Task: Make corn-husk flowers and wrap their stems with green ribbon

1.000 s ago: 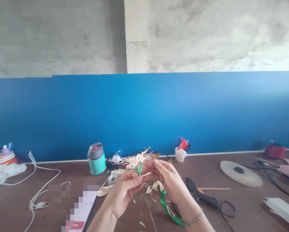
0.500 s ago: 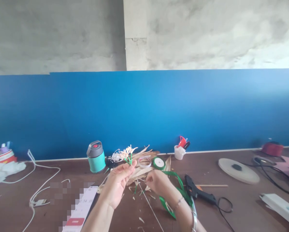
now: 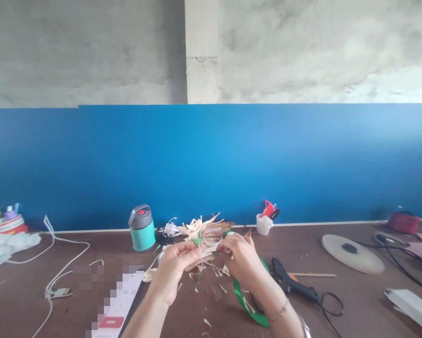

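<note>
My left hand (image 3: 174,271) is closed around a small bundle of pale dried-leaf strips (image 3: 197,231) with green bits at its base, held above the brown table (image 3: 338,300). My right hand (image 3: 242,258) is closed in a pinch right beside it, fingertips meeting the bundle's stem; what it pinches is too small to name. A green ribbon (image 3: 248,307) trails under my right wrist. A roll of clear tape (image 3: 212,236) lies just behind the hands. Leaf scraps (image 3: 207,323) litter the table below them.
A black glue gun (image 3: 293,284) with cord lies right of my hands. A teal flask (image 3: 141,228), a white cup of tools (image 3: 263,223), a white disc (image 3: 352,253), white cables (image 3: 56,272) and a white box (image 3: 410,307) are spread about.
My right hand rose from the table back up to the bundle in my left hand. The green ribbon roll is now hidden behind my right hand.
</note>
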